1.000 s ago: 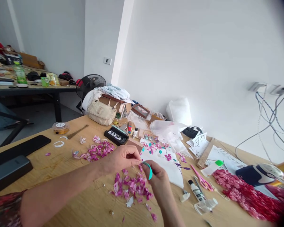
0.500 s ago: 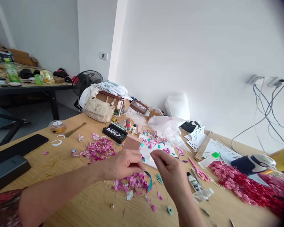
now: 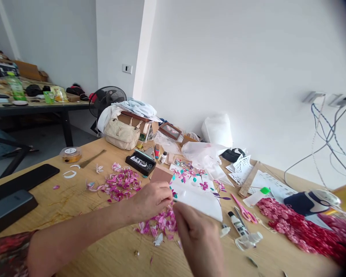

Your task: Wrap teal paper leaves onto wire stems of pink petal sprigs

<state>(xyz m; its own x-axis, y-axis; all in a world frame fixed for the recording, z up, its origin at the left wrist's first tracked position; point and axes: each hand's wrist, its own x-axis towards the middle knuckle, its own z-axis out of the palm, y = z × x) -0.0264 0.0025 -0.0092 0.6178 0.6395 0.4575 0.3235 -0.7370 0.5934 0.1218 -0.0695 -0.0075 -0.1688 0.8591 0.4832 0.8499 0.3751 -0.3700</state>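
My left hand is closed in a pinch above a pile of pink petals; what its fingertips hold is too small to make out. Close at its right, my right hand is also closed, blurred, its fingertips nearly meeting those of the left. Whatever sits between its fingers is hidden. Beyond both hands lies a white sheet with pink flowers and teal leaves on it. A larger heap of pink petals spreads on the wooden table behind my left forearm.
Pink scissors, a white glue bottle and a clear bottle lie at the right, near red-pink strands. A black box and a beige bag stand behind. At far left is a black phone.
My right hand has moved left and down, closer to my left hand, and turned. The teal strip that hung beneath my hands no longer shows. My left hand has shifted slightly.
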